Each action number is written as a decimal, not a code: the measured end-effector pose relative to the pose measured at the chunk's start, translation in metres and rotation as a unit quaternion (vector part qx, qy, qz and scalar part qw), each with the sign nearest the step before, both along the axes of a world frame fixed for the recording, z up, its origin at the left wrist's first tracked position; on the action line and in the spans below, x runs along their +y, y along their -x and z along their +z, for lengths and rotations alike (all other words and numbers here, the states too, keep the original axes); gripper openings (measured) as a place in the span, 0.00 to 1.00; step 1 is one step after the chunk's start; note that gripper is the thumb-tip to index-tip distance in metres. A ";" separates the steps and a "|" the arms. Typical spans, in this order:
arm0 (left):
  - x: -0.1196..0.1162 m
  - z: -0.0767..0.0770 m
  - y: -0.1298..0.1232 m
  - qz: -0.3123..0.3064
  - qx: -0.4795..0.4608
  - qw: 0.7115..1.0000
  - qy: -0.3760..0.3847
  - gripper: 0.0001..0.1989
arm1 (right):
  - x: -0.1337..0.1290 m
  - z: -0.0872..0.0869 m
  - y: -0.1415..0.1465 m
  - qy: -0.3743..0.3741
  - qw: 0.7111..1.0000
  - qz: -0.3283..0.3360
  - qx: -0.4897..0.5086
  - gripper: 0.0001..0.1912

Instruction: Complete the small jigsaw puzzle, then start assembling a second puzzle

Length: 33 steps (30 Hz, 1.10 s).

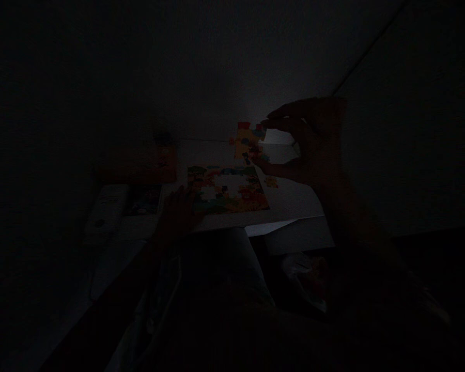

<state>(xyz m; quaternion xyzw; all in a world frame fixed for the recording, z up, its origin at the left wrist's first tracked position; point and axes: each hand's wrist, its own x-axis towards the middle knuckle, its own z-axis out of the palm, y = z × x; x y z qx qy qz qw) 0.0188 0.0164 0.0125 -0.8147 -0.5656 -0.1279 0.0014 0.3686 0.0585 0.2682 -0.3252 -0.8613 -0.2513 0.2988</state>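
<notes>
Plastic bag, judging by sheen, reddish contents; nearest item, below the counter's near edge, toward the right. Very dim light, lots lost in shadow. White counter next, near edge running across mid-view. Left hand comes over that edge, palm down, fingers extended and loosely spread at the left edge of a jigsaw puzzle; no object seen in its grip. Puzzle lies flat near the counter's near edge, colourful, green and orange border in place, white gaps in the middle.

Toward the counter's left end: white box, dark printed card just beside it, between box and left hand. Loose yellowish piece sits off the puzzle's right edge, apart from it. Right hand is raised over the counter's right side, thumb and fingertips pinching a yellow-and-red jigsaw piece, upright, above the puzzle's far right corner. Print on it too dark to read. Orange box-like item at the counter's far left corner. Grey wall behind everything.
</notes>
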 end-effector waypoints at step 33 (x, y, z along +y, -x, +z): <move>-0.002 0.012 -0.005 0.015 -0.012 0.999 0.049 0.40 | 0.050 -0.234 0.045 0.393 0.919 -0.013 -0.034 0.28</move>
